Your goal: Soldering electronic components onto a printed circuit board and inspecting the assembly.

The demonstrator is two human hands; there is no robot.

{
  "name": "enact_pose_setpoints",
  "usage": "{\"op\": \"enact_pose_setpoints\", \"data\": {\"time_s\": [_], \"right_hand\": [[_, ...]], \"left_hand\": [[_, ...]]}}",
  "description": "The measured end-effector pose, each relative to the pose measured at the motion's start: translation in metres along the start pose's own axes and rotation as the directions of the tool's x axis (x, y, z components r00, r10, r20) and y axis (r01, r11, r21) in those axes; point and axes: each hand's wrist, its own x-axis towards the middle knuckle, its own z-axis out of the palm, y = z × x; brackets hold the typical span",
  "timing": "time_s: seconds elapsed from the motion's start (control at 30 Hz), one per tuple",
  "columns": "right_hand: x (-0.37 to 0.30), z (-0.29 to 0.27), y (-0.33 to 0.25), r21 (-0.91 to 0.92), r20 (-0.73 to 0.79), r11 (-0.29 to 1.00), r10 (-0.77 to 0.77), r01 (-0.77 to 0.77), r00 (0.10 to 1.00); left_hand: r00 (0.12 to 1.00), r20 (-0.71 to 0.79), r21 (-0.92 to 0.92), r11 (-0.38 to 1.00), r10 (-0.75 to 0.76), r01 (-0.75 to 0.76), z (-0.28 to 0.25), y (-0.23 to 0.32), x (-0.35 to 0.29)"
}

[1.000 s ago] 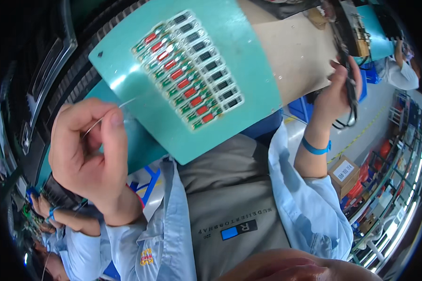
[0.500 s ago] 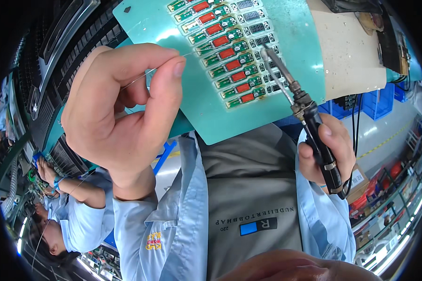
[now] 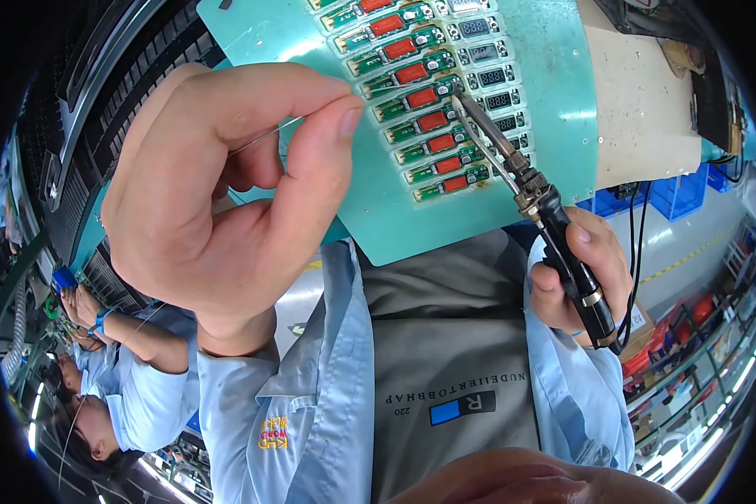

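Observation:
Between the thumb and forefinger of my left hand [image 3: 227,193] is a thin solder wire [image 3: 265,136], its far end hidden or too fine to follow. My right hand [image 3: 601,260] grips the black handle of a soldering iron [image 3: 554,223], with a thin metal tube alongside its tip. That tip points up and left, over the right end of one small green circuit board [image 3: 433,122] in a column of several, each bearing a red block. Whether it touches cannot be made out. The boards sit in slots of a green plate [image 3: 386,231], beside a column of small dark digit displays [image 3: 499,102].
A beige board [image 3: 634,109] lies right of the plate. Dark ridged racks [image 3: 88,160] stand at the left. Blue bins [image 3: 676,189] sit low at the right, with black cables [image 3: 638,252] hanging near my right hand. Another person [image 3: 143,370] works at the lower left.
The iron's tip has gone from the digit displays leftward to the green boards' right ends. My left hand with the wire has shifted slightly right. The plate sits a little further right in view.

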Motion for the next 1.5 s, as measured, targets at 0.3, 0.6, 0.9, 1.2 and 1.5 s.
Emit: {"op": "enact_pose_setpoints", "data": {"time_s": [0.3, 0.6, 0.9, 1.2, 1.5], "right_hand": [[-0.008, 0.007, 0.006, -0.001, -0.044, 1.000, 0.012, -0.012, 0.999], [-0.016, 0.005, 0.005, 0.074, -0.055, 0.992, 0.104, -0.099, 0.993], [-0.015, 0.004, 0.005, 0.108, -0.063, 0.988, 0.113, -0.106, 0.992], [-0.013, 0.004, 0.008, 0.105, -0.051, 0.992, 0.071, -0.065, 0.996], [-0.010, 0.002, 0.006, 0.090, -0.023, 0.995, 0.048, -0.046, 0.999]], "left_hand": [[0.999, 0.009, -0.029, 0.999, 0.042, -0.042, 0.004, -0.008, 0.000], [0.996, 0.022, -0.034, 0.996, 0.082, -0.082, 0.003, -0.011, 0.002], [0.997, 0.032, -0.044, 0.997, 0.073, -0.071, 0.004, -0.011, 0.002], [0.997, 0.042, -0.049, 0.997, 0.058, -0.056, 0.006, -0.014, 0.003], [0.998, 0.031, -0.056, 0.997, 0.055, -0.053, 0.003, -0.014, 0.004]]}}
